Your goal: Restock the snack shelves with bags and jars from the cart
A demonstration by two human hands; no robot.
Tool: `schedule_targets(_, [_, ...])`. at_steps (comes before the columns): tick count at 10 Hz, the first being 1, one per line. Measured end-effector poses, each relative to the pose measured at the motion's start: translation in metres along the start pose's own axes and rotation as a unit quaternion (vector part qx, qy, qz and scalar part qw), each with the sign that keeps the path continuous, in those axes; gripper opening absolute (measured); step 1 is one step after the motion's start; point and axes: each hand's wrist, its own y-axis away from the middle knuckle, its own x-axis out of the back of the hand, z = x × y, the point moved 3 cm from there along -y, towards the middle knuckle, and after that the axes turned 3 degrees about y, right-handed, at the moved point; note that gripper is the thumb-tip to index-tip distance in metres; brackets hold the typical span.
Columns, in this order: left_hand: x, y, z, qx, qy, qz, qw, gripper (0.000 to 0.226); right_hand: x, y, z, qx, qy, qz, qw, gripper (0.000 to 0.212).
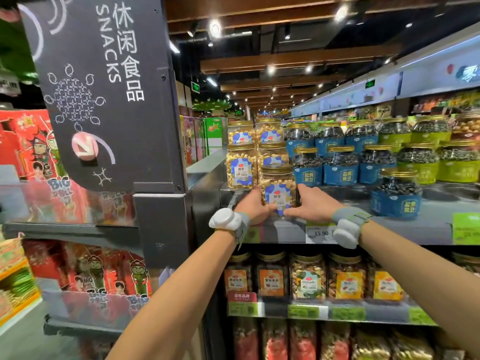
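A clear jar of pale nuts (278, 187) with a gold lid and a blue-and-white label stands upright at the front of the grey upper shelf (405, 229). My left hand (255, 207) grips its lower left side, and my right hand (310, 205) grips its lower right side. Behind it, several matching nut jars (241, 165) are stacked two high. The cart is out of view.
Jars of dark seeds with blue labels (396, 193) and green labels (458, 161) fill the shelf to the right. A dark snack sign post (109, 81) rises on the left. Below run a shelf of mixed nut jars (307, 276) and red snack boxes (85, 268).
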Motion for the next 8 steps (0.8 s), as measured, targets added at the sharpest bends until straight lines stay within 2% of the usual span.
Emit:
schedule_targets(3, [0.002, 0.010, 0.006, -0.005, -0.007, -0.005, 1.000, 0.048, 0.000, -0.001, -0.006, -0.007, 0.002, -0.014, 1.000, 0.064])
schedule_targets(5, [0.005, 0.013, 0.010, 0.007, -0.028, -0.037, 0.999, 0.046, -0.002, 0.006, -0.011, -0.024, -0.006, -0.036, 0.999, 0.072])
schedule_targets(6, [0.010, 0.016, 0.013, 0.000, -0.055, -0.012, 0.998, 0.048, 0.004, 0.015, -0.011, -0.042, -0.025, -0.019, 0.999, 0.088])
schedule_targets(7, [0.033, 0.033, 0.032, -0.051, -0.090, 0.171, 0.980, 0.052, 0.034, 0.047, -0.016, -0.028, -0.098, 0.123, 0.987, 0.072])
schedule_targets(8, [0.034, 0.054, 0.059, -0.161, 0.049, 0.180, 0.969, 0.030, 0.049, 0.092, -0.011, -0.016, -0.213, 0.170, 0.962, 0.038])
